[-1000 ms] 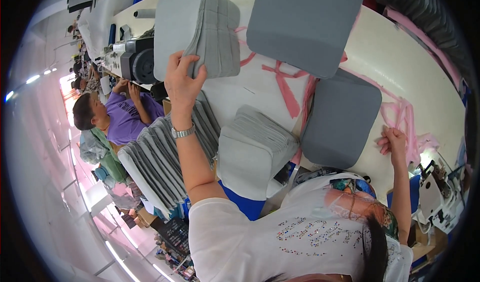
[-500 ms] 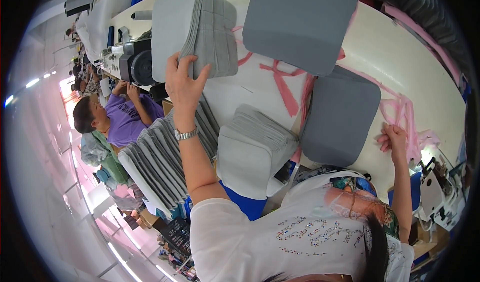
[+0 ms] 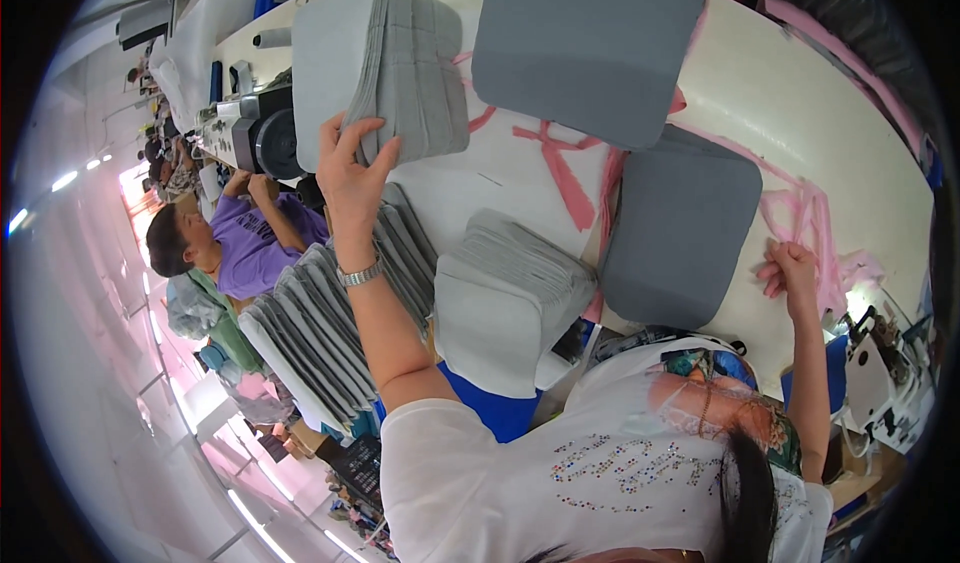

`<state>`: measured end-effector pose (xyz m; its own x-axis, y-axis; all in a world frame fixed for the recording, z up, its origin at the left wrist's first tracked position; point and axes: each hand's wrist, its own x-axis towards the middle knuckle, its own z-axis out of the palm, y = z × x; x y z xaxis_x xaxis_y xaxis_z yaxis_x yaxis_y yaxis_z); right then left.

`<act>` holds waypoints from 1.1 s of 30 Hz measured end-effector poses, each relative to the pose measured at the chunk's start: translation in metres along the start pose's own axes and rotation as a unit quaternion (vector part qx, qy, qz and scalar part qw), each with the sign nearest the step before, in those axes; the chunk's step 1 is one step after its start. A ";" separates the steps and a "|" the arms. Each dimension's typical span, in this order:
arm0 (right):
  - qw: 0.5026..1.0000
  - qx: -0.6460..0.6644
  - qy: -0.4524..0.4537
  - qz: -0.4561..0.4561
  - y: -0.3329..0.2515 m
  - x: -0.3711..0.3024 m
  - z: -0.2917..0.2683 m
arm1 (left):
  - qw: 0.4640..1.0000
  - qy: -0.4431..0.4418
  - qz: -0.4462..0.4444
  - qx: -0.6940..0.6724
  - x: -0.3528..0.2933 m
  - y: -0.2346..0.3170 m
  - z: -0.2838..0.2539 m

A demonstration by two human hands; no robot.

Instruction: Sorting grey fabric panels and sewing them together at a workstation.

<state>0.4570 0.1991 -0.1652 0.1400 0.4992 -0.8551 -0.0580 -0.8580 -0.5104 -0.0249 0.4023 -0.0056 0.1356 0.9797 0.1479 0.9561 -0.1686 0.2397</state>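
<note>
My left hand (image 3: 352, 168) rests against the near edge of a tall stack of light grey fabric pads (image 3: 335, 63), its fingers and thumb spread and the fingertips touching the layers. On the right, my right hand (image 3: 790, 268) lies over the table with loosely curled fingers and nothing visible in them. Beside and behind it run loose pink fabric strips (image 3: 822, 253). Between my hands are a large dark grey rounded panel (image 3: 580, 53) and a second dark grey panel (image 3: 685, 233), partly under the first. A fanned pile of light grey pads (image 3: 495, 313) sits close to my body.
A long row of grey pads (image 3: 310, 333) stands at the left. Beyond it a person in a purple shirt (image 3: 265, 243) works near a machine with a black wheel (image 3: 275, 143). Red-pink strips (image 3: 565, 178) lie on the white table (image 3: 800, 93). Sewing-machine-like equipment (image 3: 870, 383) is at lower right.
My left hand has slid slightly left and down along the edge of the pad stack. The stack and the large panel appear slightly further left. My right hand has hardly moved.
</note>
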 end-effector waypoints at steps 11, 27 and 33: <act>1.000 0.002 0.001 0.002 0.001 0.001 -0.001 | 0.999 0.005 0.009 0.036 0.000 0.002 0.003; 1.000 0.012 -0.001 0.016 0.003 0.002 -0.002 | 0.995 0.012 0.030 0.097 -0.002 0.006 0.008; 1.000 0.018 -0.008 0.019 0.003 0.002 -0.002 | 0.998 0.005 0.024 0.050 -0.001 0.005 0.004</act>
<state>0.4592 0.1972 -0.1685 0.1209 0.4689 -0.8749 -0.0978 -0.8715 -0.4806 -0.0194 0.4007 -0.0089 0.1806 0.9694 0.1664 0.9697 -0.2038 0.1349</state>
